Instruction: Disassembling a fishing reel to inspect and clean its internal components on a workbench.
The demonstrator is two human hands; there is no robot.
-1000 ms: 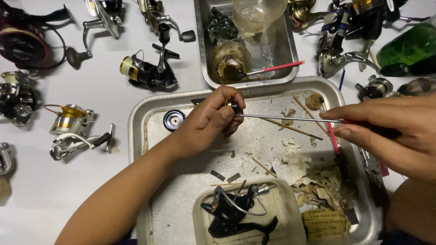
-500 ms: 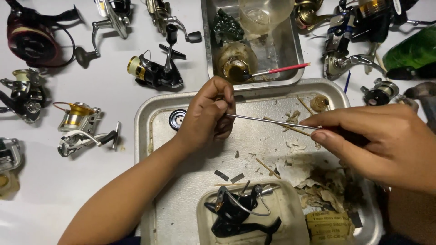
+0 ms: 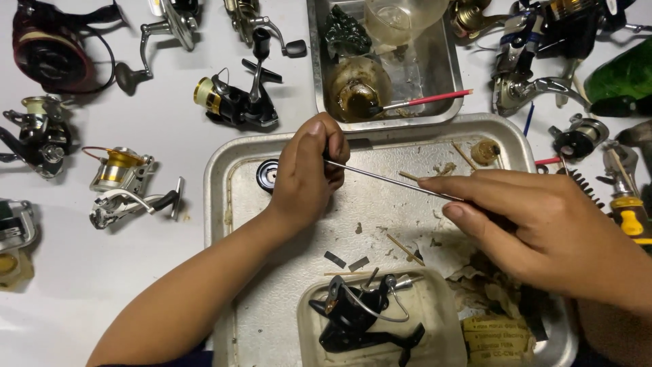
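Rod: thin metal rod [image 3: 384,176], over tray [image 3: 224,204] centre, running ten to four o'clock.
Left hand [image 3: 305,173]: pinched narrow on its tip.
Right hand [image 3: 543,228]: closed around the other end.
Handling: I judge it light, stiff, slippery; grip both ends.

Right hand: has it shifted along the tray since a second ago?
Yes. The right hand has slid leftward along the thin metal rod, toward the middle of the metal tray and closer to the left hand.

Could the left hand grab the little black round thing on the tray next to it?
Probably yes. The black round part lies bare on the metal tray, just beside the left hand, with nothing between them. But that hand is pinching the tip of a thin metal rod first.
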